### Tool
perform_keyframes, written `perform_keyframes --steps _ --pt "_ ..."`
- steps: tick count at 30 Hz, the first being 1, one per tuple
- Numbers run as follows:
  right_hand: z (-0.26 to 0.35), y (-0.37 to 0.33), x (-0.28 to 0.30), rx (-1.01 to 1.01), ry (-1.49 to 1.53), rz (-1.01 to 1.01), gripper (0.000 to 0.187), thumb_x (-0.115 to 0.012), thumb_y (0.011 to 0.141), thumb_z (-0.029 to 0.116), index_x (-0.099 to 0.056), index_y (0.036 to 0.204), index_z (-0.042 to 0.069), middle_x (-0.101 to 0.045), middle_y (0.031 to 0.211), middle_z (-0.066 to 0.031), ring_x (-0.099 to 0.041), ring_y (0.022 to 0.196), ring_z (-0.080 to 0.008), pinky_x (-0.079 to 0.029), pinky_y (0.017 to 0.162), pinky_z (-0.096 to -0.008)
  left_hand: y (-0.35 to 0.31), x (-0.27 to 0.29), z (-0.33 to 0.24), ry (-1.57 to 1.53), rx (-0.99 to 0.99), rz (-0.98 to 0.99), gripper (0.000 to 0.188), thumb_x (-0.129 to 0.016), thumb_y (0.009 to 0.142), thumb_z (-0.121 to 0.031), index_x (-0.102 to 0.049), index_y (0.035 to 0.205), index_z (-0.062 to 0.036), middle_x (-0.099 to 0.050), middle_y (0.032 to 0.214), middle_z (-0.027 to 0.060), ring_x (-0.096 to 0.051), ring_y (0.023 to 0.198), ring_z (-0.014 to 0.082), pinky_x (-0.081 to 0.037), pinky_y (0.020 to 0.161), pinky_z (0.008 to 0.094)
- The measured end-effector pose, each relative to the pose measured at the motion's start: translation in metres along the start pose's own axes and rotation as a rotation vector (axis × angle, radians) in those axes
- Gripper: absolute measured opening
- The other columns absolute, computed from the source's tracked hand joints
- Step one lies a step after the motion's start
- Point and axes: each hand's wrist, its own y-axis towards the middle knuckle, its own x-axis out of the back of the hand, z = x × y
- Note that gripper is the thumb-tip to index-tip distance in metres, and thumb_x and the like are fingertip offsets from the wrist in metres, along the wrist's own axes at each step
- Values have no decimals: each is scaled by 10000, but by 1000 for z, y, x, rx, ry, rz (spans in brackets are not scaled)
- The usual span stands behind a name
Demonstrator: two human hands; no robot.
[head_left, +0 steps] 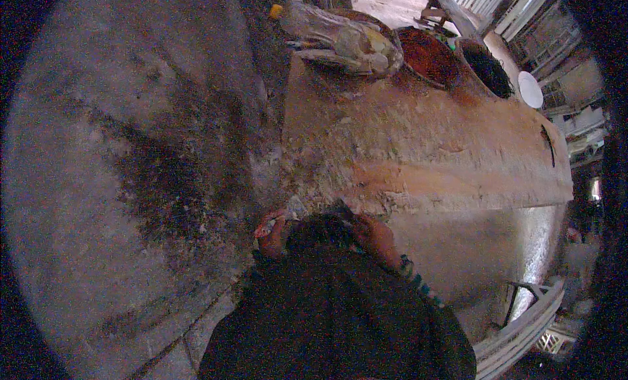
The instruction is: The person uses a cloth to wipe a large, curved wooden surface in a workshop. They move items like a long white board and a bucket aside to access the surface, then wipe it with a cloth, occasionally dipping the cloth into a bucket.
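Red powder fills one bowl, dark stuff another; either hand's grip cannot be told.

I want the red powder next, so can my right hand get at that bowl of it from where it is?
Probably not. The right hand grips a dark bundle together with the left hand, and the red-powder bowl sits across the whole dusty slab.

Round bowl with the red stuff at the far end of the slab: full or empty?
Full, or nearly. The round bowl holds red powder up to about its rim; the dark bowl sits beside it on the slab.
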Motion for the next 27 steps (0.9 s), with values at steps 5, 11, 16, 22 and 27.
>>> perform_keyframes --steps 5,11,16,22,27 --pt "-68 18 -32 10 -211 100 330 -698 936 287 -665 1244 174 -724 1114 -151 -702 964 -401 -566 805 -504 -7 -10 4 -11 -18 -84 267 -773 906 -131 -699 1156 -73 -697 1045 33 -663 930 171 -564 822 341" --pt "-3 98 -5 281 -40 93 325 -674 937 306 -674 1219 143 -716 1109 -175 -696 957 -414 -558 794 -520 -16 -8 0 -5 -33 -142 277 -771 908 -137 -695 1167 -76 -687 1063 42 -663 939 178 -564 829 346" --pt "-21 48 18 -13 -209 73 282 -641 952 309 -706 1171 145 -724 1103 -173 -699 925 -410 -556 800 -521 -29 -6 6 -13 -23 -184 286 -770 910 -141 -691 1177 -79 -679 1078 49 -663 946 184 -563 835 349" --pt "-40 82 -31 253 -256 126 362 -665 941 351 -688 1211 111 -717 1100 -196 -705 943 -395 -558 811 -514 -37 -12 -2 -4 -38 -223 296 -768 912 -147 -686 1188 -83 -670 1096 58 -663 955 191 -562 842 354" --pt "-16 127 -21 482 -88 42 379 -654 945 351 -656 1207 79 -714 1065 -196 -704 934 -413 -563 772 -524 -56 -18 1 5 -45 -246 305 -767 913 -152 -682 1198 -85 -662 1111 65 -663 963 197 -562 848 358"
